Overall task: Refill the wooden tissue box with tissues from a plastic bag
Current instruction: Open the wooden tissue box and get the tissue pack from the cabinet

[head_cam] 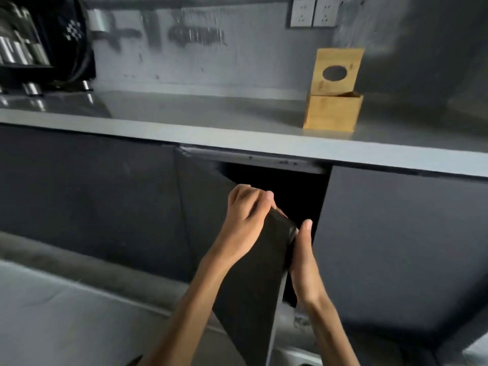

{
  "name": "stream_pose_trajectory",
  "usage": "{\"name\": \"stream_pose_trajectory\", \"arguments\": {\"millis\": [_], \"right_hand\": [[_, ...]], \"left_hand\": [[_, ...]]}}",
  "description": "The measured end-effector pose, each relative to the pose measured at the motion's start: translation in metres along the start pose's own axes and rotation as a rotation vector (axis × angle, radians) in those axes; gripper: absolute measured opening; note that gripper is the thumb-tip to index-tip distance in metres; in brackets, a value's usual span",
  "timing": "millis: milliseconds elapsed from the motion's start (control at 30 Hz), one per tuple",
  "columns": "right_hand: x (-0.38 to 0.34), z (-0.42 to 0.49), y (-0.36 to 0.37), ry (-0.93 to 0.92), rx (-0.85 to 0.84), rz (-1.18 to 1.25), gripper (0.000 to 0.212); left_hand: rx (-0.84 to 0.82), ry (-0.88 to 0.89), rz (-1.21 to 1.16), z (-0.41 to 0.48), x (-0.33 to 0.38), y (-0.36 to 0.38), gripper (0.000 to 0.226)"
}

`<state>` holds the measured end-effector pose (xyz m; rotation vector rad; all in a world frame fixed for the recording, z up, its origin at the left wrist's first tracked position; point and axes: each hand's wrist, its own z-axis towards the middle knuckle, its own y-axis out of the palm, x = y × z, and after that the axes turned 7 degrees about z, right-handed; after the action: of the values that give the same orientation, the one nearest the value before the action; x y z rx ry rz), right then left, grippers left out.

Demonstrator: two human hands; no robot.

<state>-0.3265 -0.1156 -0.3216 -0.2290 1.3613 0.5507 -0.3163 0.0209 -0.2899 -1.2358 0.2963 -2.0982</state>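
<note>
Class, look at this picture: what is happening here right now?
A person grips the top edge of a dark cabinet door with the left hand and right hand; it stands partly open under the counter. The wooden tissue box sits on the counter, lid raised, inside hidden. No bag shows.

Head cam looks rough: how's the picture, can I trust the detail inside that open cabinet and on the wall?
Head view: dim overall. The open cabinet interior is pure black, nothing readable. The back wall and dark appliance are smeared by motion blur. The wooden tissue box with raised lid reads clearly. Wide-angle bends the counter edge. Both hands, left hand and right hand, are fairly sharp on the cabinet door.
</note>
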Motion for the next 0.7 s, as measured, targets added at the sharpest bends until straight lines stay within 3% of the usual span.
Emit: {"name": "stream_pose_trajectory", "arguments": {"millis": [100,167,200,267,333,467,533,600,700], "right_hand": [[0.008,-0.023,0.036,0.028,-0.100,0.024,0.059],[0.013,-0.034,0.059,-0.092,-0.298,-0.084,0.065],[0.020,-0.035,0.068,-0.134,-0.383,-0.134,0.066],[0.033,-0.027,0.085,-0.107,-0.441,-0.143,0.063],[0.041,-0.010,0.103,-0.060,-0.471,-0.080,0.058],[0.053,0.027,0.137,0.115,-0.647,0.089,0.050],[0.066,0.042,0.150,0.239,-0.763,0.133,0.044],[0.091,0.056,0.159,0.229,-0.689,0.142,0.033],[0.135,0.091,0.143,0.294,-0.262,0.183,0.022]], "left_hand": [[0.007,-0.096,-0.052,-0.024,0.002,-0.043,0.034],[-0.018,-0.178,-0.049,-0.038,-0.004,-0.074,0.012],[-0.074,-0.221,0.009,-0.041,-0.005,-0.088,0.014],[-0.260,-0.368,0.149,-0.045,-0.005,-0.115,0.055],[-0.322,-0.571,0.312,-0.041,-0.006,-0.137,0.078],[-0.389,-0.769,0.717,-0.026,-0.035,-0.179,0.091],[-0.380,-0.860,0.900,-0.016,-0.053,-0.193,0.084],[-0.290,-0.881,1.054,-0.004,-0.071,-0.196,0.067],[-0.094,-0.812,1.250,0.011,-0.102,-0.185,0.057]]}}
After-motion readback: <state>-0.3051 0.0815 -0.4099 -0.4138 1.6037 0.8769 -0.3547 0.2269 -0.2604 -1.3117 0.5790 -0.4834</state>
